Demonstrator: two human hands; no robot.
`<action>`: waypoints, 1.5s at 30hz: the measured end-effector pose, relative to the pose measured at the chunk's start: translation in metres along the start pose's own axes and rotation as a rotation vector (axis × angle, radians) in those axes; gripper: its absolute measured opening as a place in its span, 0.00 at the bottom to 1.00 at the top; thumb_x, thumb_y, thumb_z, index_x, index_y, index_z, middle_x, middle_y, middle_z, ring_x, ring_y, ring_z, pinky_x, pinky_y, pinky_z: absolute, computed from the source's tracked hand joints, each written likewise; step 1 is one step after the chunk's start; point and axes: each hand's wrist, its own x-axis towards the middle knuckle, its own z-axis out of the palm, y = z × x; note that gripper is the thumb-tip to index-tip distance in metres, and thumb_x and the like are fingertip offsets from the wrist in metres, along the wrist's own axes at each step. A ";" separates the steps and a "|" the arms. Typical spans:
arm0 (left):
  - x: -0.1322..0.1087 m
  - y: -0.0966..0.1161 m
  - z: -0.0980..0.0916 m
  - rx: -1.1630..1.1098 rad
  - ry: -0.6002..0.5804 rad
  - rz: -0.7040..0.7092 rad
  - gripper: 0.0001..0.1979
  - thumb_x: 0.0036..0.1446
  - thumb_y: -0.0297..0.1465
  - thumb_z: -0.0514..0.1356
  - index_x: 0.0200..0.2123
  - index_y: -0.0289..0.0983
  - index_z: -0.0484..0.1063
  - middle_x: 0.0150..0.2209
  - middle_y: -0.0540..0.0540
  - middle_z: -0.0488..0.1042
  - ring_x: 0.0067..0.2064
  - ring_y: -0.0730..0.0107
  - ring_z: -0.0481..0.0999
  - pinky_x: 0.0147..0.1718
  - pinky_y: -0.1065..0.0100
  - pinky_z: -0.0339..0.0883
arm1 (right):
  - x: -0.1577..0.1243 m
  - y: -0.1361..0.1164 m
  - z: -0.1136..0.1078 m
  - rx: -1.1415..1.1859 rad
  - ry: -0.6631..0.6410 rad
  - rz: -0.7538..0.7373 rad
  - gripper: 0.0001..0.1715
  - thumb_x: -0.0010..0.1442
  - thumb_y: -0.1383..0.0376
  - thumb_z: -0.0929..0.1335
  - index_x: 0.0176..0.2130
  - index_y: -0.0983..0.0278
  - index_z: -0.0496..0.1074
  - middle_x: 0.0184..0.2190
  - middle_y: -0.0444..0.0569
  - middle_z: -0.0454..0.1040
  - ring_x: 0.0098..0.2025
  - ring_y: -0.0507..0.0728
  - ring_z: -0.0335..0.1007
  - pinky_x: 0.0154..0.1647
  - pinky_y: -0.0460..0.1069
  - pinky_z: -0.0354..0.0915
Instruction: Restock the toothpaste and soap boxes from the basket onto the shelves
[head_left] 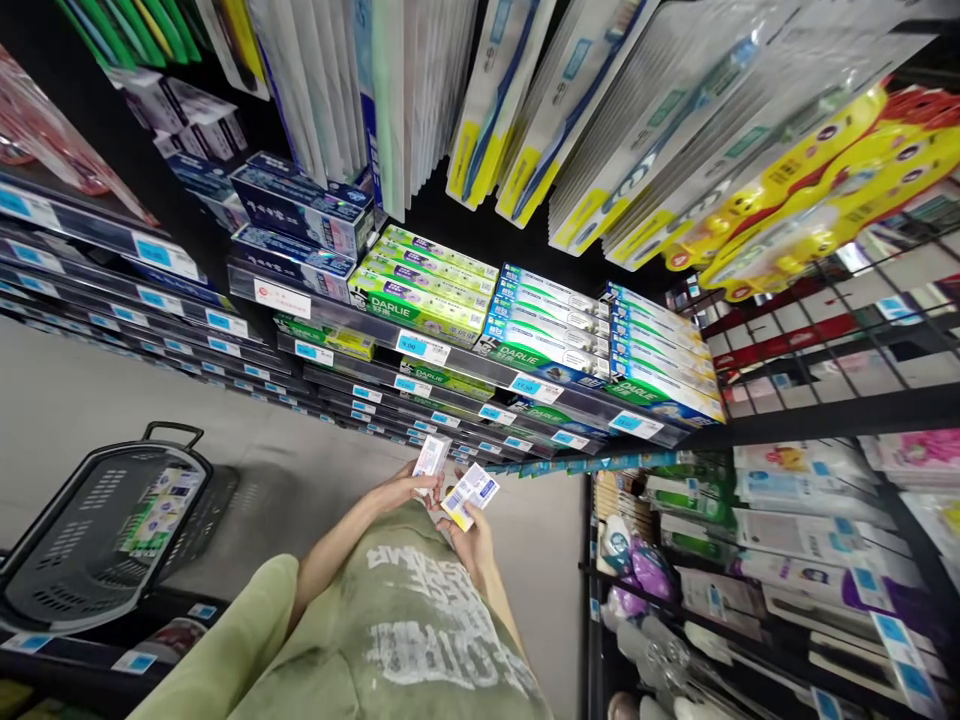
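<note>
Before my waist, my left hand is closed on a small white package with faint pink and grey print. Just beside it, my right hand grips a flat white package printed in blue, with a yellow end. The two packages are held close together, nearly side by side, faces up. Their print is too small to read, and what is inside does not show.
Ahead, a shelf carries green Darlie toothpaste boxes, blue-and-white ones and dark blue boxes. Packaged toothbrushes hang above. A grey shopping basket with green packs inside stands left. Another rack borders the right.
</note>
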 end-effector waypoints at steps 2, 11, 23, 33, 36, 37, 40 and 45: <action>0.000 -0.006 -0.001 -0.040 -0.078 -0.025 0.21 0.53 0.45 0.66 0.39 0.32 0.73 0.30 0.45 0.76 0.29 0.65 0.77 0.29 0.66 0.68 | -0.001 -0.004 0.001 0.103 0.029 0.004 0.31 0.61 0.41 0.61 0.50 0.58 0.73 0.39 0.53 0.78 0.42 0.67 0.78 0.33 0.57 0.75; 0.005 -0.014 -0.011 -0.205 -0.180 0.029 0.25 0.47 0.45 0.66 0.42 0.32 0.74 0.32 0.41 0.76 0.33 0.61 0.76 0.28 0.66 0.67 | -0.006 -0.024 -0.006 0.251 0.083 0.008 0.26 0.52 0.55 0.74 0.49 0.60 0.72 0.36 0.51 0.79 0.40 0.64 0.77 0.28 0.50 0.73; 0.016 -0.027 0.005 -0.179 0.030 0.068 0.24 0.49 0.42 0.69 0.44 0.30 0.77 0.33 0.40 0.79 0.32 0.64 0.75 0.32 0.64 0.68 | -0.017 -0.054 0.007 0.304 0.253 -0.028 0.33 0.47 0.58 0.80 0.50 0.60 0.70 0.33 0.49 0.79 0.28 0.57 0.78 0.18 0.44 0.68; -0.005 -0.034 0.034 -0.090 0.055 0.142 0.29 0.41 0.39 0.73 0.48 0.33 0.77 0.37 0.40 0.80 0.36 0.59 0.76 0.30 0.65 0.69 | -0.042 -0.042 -0.011 0.395 0.196 0.129 0.25 0.56 0.51 0.75 0.47 0.61 0.71 0.30 0.46 0.79 0.16 0.48 0.67 0.11 0.40 0.57; -0.014 -0.043 0.043 -0.082 0.043 0.136 0.30 0.43 0.44 0.71 0.47 0.32 0.77 0.34 0.37 0.80 0.32 0.57 0.77 0.29 0.61 0.69 | -0.047 -0.038 -0.012 0.231 0.157 0.102 0.26 0.57 0.48 0.75 0.47 0.61 0.71 0.32 0.48 0.80 0.20 0.52 0.72 0.12 0.42 0.60; -0.018 -0.046 0.047 -0.074 0.063 0.136 0.30 0.44 0.45 0.70 0.47 0.31 0.77 0.34 0.37 0.80 0.32 0.56 0.77 0.29 0.60 0.69 | -0.049 -0.036 -0.012 0.175 0.157 0.098 0.27 0.57 0.47 0.74 0.47 0.62 0.71 0.33 0.49 0.80 0.22 0.54 0.75 0.14 0.43 0.63; -0.028 -0.055 0.060 -0.044 0.189 0.167 0.26 0.44 0.42 0.71 0.43 0.32 0.76 0.32 0.39 0.79 0.30 0.60 0.75 0.28 0.63 0.68 | -0.061 -0.027 -0.013 0.043 0.117 0.088 0.34 0.57 0.40 0.71 0.51 0.62 0.71 0.37 0.52 0.80 0.31 0.59 0.80 0.21 0.46 0.70; -0.055 -0.072 0.089 0.032 0.354 0.201 0.21 0.44 0.35 0.73 0.40 0.34 0.74 0.28 0.47 0.76 0.28 0.68 0.73 0.28 0.67 0.65 | -0.092 -0.009 -0.018 0.018 0.015 0.144 0.44 0.50 0.41 0.76 0.58 0.60 0.68 0.41 0.53 0.80 0.31 0.58 0.79 0.22 0.47 0.70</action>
